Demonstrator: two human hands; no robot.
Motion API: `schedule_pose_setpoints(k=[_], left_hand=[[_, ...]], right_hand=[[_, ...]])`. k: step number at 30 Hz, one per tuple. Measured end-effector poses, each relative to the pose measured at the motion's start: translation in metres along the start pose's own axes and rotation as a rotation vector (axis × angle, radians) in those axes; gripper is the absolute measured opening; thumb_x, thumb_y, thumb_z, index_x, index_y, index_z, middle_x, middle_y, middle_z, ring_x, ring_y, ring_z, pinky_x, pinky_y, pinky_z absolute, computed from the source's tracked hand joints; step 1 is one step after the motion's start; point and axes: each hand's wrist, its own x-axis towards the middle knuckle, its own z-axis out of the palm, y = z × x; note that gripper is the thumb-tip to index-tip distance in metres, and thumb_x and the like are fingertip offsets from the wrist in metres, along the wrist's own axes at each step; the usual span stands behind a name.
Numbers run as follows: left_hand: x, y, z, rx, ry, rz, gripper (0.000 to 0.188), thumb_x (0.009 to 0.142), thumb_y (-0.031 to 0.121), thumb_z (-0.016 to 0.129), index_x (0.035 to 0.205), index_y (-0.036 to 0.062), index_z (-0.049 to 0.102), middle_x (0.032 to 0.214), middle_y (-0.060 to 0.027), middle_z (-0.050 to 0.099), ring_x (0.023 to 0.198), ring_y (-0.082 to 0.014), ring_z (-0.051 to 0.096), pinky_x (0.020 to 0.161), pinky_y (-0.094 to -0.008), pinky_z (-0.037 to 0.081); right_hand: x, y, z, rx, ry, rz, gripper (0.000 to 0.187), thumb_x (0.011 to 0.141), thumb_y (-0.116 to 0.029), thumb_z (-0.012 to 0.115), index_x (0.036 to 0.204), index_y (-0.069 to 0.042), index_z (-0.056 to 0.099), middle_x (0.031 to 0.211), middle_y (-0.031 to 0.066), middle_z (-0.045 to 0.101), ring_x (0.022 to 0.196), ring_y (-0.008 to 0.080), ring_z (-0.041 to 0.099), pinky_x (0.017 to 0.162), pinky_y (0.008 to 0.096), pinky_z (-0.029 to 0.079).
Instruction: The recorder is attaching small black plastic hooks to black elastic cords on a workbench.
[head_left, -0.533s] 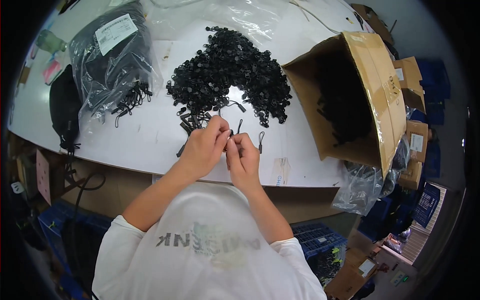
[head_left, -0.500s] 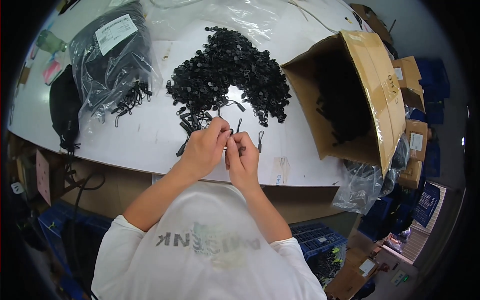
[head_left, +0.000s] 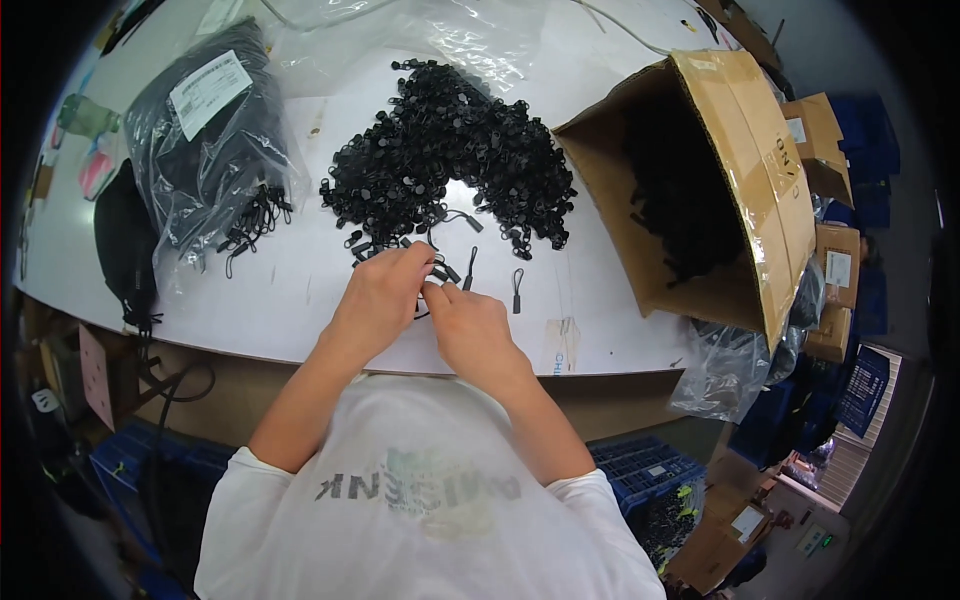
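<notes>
My left hand and my right hand meet over the near part of the white table, fingers closed and fingertips touching. A thin black cord shows between them; most of what they pinch is hidden. Just beyond the knuckles lie several black cord pulls, partly covered by my left hand. One cord pull stands out beyond my right hand, and another cord pull rests to its right. Farther back spreads a curved heap of small black plastic clips, with a loose cord pull at its inner edge.
An open cardboard box lies on its side at the right, black pieces inside. On the left sit a clear plastic bag of black goods and a black pouch. Blue crates stand below the table edge.
Both hands have shifted slightly left, and the right hand has turned over so its back faces up. The fingertips remain together. The whole view has tilted a little.
</notes>
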Motion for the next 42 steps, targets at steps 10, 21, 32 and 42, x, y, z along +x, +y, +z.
schedule_pose_setpoints(k=[10, 21, 32, 42], left_hand=[[0.013, -0.012, 0.002, -0.078, -0.049, -0.014, 0.004, 0.087, -0.001, 0.055, 0.089, 0.0001, 0.053, 0.072, -0.0174, 0.056, 0.067, -0.0355, 0.056, 0.061, -0.0431, 0.045], [-0.004, -0.011, 0.017, -0.1, 0.047, -0.106, 0.007, 0.087, 0.0, 0.057, 0.093, 0.0004, 0.054, 0.076, -0.0173, 0.059, 0.066, -0.035, 0.058, 0.058, -0.0399, 0.046], [-0.005, -0.003, -0.001, -0.333, -0.055, -0.312, 0.004, 0.089, 0.0, 0.056, 0.089, 0.0007, 0.052, 0.058, -0.01, 0.056, 0.049, -0.019, 0.057, 0.048, -0.0307, 0.042], [-0.002, -0.015, -0.008, -0.373, -0.073, -0.396, 0.009, 0.087, 0.004, 0.062, 0.084, -0.0028, 0.057, 0.067, -0.0103, 0.066, 0.062, -0.0154, 0.069, 0.054, -0.0237, 0.052]], right_hand=[[0.013, 0.014, 0.007, 0.114, -0.061, 0.072, 0.026, 0.074, -0.002, 0.057, 0.099, -0.001, 0.052, 0.074, 0.0133, 0.061, 0.062, 0.0338, 0.061, 0.053, 0.0442, 0.046], [0.013, 0.013, 0.012, 0.218, 0.066, 0.111, 0.009, 0.074, -0.003, 0.058, 0.083, -0.005, 0.057, 0.073, 0.0107, 0.061, 0.062, 0.0318, 0.061, 0.055, 0.0434, 0.047], [0.003, 0.014, 0.023, 0.088, 0.383, -0.185, 0.021, 0.073, -0.003, 0.07, 0.092, -0.003, 0.063, 0.058, 0.0025, 0.049, 0.047, 0.0187, 0.051, 0.043, 0.0322, 0.038], [-0.004, 0.017, 0.011, 0.089, 0.511, -0.079, 0.025, 0.075, -0.002, 0.073, 0.099, -0.001, 0.066, 0.056, 0.0041, 0.048, 0.045, 0.0188, 0.048, 0.043, 0.0304, 0.038]])
